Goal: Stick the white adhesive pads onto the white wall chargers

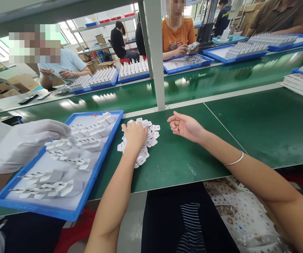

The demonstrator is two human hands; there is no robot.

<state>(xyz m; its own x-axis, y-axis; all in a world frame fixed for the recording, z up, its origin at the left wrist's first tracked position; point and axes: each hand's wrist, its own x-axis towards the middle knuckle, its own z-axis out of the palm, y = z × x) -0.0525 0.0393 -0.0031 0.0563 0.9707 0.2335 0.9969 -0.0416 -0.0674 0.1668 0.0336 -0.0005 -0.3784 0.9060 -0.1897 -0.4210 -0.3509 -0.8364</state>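
A heap of small white plastic pieces (151, 140), rounded and flat with a dark slot in some, lies on the green table. My left hand (135, 133) rests palm down over the back of this heap. Its fingers are spread and bent down among the pieces, and the tips are partly hidden. To the right of the heap, my right hand (181, 124) hovers over the green surface with loosely curled fingers, apart from each other. Nothing shows in it, and it is touching none of the pieces.
At left, a co-worker's white-gloved hand (27, 140) reaches over a blue tray (98, 168) holding rows of white parts with metal pins. A pale post (154, 52) rises at the table's back edge. Beyond it, people sit behind more blue trays (225, 58).
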